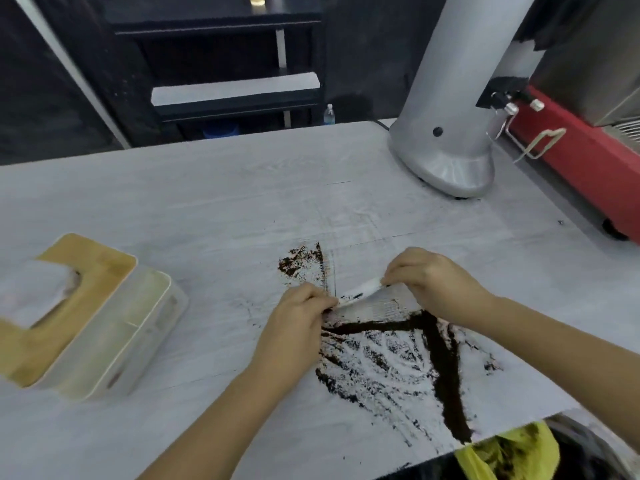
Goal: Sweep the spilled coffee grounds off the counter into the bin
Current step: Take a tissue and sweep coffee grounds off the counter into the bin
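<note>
Both hands down on the bench (pixel 214 188) now, mid-surface. Left hand (pixel 294 323) and right hand (pixel 429 282) share one white folded tissue (pixel 360 294), stretched betw. them like a scraper. Left grip: fingers curled, pinching the near-left end of the tissue. Right grip: same, fingertips pinched on the far-right end, knuckles up. Tissue edge sits low on the bench, tilted, left end nearer the person.

Coffee grounds (pixel 398 362) spread just in front of the tissue, toward the person. One dark ridge runs along under the tissue line, another thick dark line runs down toward the bench's near edge, w/ thin smears and streaks betw. them. A smaller patch of grounds (pixel 301 263) lies on the far side of the tissue, just beyond the left hand, apart from the main spread.

Bin (pixel 512 452) sits below the near edge of the bench, right at the end of the thick line, yellow liner showing, dark grounds already on the liner.

Left side of the bench: white tissue box (pixel 114 330) w/ a wooden lid, tissue poking out, well apart from the hands. Far right: grey grinder base (pixel 446 161), and a red machine (pixel 581 157) beside it at the bench's right edge. Black shelving (pixel 221 57) behind the bench, small water bottle (pixel 329 115) near it.
</note>
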`<state>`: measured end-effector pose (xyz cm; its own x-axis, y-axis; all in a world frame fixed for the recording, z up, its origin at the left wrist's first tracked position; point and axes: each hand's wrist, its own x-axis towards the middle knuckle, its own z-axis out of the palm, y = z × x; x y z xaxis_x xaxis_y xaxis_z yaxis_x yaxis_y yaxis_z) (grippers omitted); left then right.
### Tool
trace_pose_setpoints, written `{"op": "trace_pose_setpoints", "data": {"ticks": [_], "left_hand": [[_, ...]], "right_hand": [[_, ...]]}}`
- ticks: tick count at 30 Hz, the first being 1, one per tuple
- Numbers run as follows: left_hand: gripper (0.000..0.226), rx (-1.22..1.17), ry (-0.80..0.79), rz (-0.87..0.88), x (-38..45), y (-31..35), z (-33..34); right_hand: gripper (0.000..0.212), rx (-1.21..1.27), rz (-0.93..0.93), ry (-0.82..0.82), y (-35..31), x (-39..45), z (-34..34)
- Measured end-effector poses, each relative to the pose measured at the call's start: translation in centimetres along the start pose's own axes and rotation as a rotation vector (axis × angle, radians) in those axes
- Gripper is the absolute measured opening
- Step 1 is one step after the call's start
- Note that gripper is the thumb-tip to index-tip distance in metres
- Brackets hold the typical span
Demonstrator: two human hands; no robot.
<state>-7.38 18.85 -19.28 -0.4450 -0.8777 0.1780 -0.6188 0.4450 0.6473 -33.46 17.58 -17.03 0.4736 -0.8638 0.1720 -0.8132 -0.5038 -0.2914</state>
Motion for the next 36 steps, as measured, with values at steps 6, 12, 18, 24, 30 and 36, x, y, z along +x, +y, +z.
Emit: {"op": "trace_pose_setpoints", "data": {"ticks": [6, 12, 18, 24, 30, 36], "left_hand": [[0.028, 0.042, 0.26, -0.248, -1.2, -3.3, -5.4], [0.042, 0.369, 0.26, -0.419, -5.2, -6.3, -6.7], [0.049, 0.335, 0.25, -0.543, -5.6, -5.4, -4.0], [0.056, 0.241, 0.152, -0.295, -2.1, -0.3, 1.7], [0.042, 0.208, 0.052, -0.081, 0.4, 5.7, 6.5], [0.046, 0.031, 0.014, -0.085, -0.3, 5.2, 5.4]], "right_hand": [[0.036, 0.116, -0.175, 0.019, -2.6, 13.9, 2.4], [0.032, 0.108, -0.468, -0.081, -8.1, 22.6, 8.0], [0.019, 0.145, -0.55, -0.107, -7.9, 22.7, 9.8], [0.021, 0.11, -0.445, -0.098, -1.9, 17.4, 6.5], [0.016, 0.017, -0.224, 0.026, 4.7, 6.7, 2.4], [0.035, -0.104, -0.226, -0.094, 3.9, 4.1, -0.2]]}}
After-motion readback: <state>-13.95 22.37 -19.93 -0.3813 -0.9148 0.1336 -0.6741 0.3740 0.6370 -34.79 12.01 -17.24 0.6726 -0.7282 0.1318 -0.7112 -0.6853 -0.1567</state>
